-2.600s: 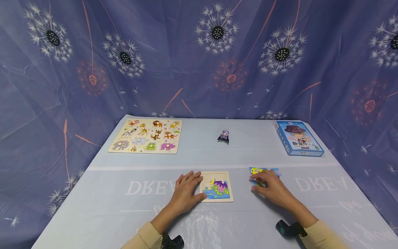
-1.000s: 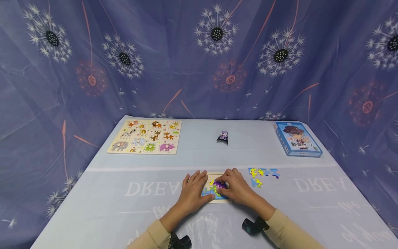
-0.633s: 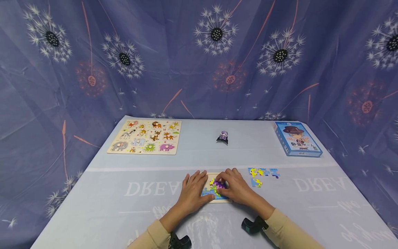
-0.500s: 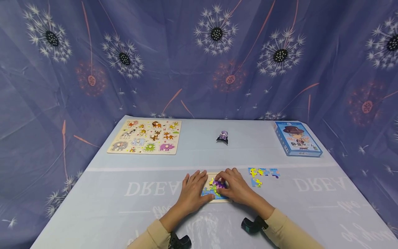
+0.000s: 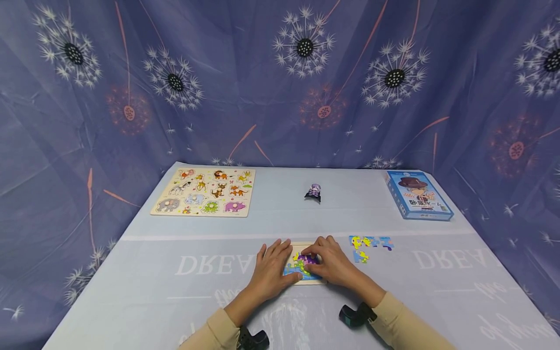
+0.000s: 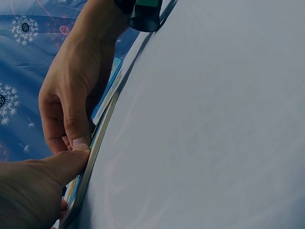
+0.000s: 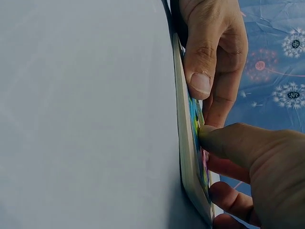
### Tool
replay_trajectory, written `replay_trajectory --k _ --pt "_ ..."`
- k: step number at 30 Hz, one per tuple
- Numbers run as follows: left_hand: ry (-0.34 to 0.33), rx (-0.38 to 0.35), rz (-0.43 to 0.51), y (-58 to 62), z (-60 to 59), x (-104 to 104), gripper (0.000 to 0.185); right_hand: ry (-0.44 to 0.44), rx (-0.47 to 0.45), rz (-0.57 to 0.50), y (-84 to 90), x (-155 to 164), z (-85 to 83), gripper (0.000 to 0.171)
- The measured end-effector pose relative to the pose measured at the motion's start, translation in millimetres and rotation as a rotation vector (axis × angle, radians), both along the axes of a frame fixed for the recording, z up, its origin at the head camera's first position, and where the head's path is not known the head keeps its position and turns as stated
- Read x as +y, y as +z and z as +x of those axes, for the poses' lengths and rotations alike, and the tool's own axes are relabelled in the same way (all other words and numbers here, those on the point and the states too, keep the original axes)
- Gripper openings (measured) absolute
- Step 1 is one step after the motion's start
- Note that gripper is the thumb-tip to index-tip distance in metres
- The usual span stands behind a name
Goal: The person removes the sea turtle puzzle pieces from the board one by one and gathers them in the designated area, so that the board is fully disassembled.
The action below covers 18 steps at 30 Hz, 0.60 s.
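Observation:
A small square wooden jigsaw tray [image 5: 294,244] lies on the table, partly filled with blue, green, yellow and purple pieces. My left hand [image 5: 273,267] rests along its left side, fingers extended to the far edge and thumb lying over the near part. From the right, my right hand [image 5: 334,265] reaches over the tray with thumb and index finger bent, pinching a purple puzzle piece [image 5: 311,260] among the others. In the right wrist view the thumb [image 7: 226,139] presses onto the pieces, close to the left thumb [image 7: 200,83]. The fingers hide much of the picture.
Several loose puzzle pieces [image 5: 361,256] lie right of the tray. An animal peg puzzle board [image 5: 199,194] is at the back left, a small purple-and-black figure [image 5: 313,192] at the back middle, and a blue box [image 5: 421,195] at the back right. A patterned curtain [image 5: 245,73] hangs behind.
My right hand has moved left from the loose pieces to the tray, and my left hand slightly right. In the last half second, pieces under the right fingertips have shifted a little left.

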<state>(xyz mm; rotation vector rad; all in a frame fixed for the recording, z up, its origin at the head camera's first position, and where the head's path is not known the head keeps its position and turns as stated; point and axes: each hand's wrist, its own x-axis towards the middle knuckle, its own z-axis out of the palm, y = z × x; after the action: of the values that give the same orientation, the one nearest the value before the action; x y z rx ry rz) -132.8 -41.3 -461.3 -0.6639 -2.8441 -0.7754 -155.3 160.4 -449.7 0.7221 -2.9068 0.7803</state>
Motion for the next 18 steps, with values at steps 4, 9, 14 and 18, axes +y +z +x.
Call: replay_trajectory --k 4,9,14,18 --pt "0.001 -0.002 -0.003 0.3 -0.1 0.1 0.071 0.002 -0.011 -0.008 0.5 -0.1 -0.7 0.024" --pt "0.003 -0.001 -0.006 0.1 -0.1 0.0 0.071 -0.003 -0.009 -0.016 -0.7 0.3 -1.0 0.023" --pt "-0.001 -0.007 -0.01 -0.1 -0.6 0.0 0.071 -0.008 -0.003 -0.042 -0.7 2.5 -0.5 0.023" --pt "-0.004 -0.013 -0.007 -0.1 -0.9 -0.4 0.071 0.0 0.01 -0.072 1.5 6.7 -0.1 0.024"
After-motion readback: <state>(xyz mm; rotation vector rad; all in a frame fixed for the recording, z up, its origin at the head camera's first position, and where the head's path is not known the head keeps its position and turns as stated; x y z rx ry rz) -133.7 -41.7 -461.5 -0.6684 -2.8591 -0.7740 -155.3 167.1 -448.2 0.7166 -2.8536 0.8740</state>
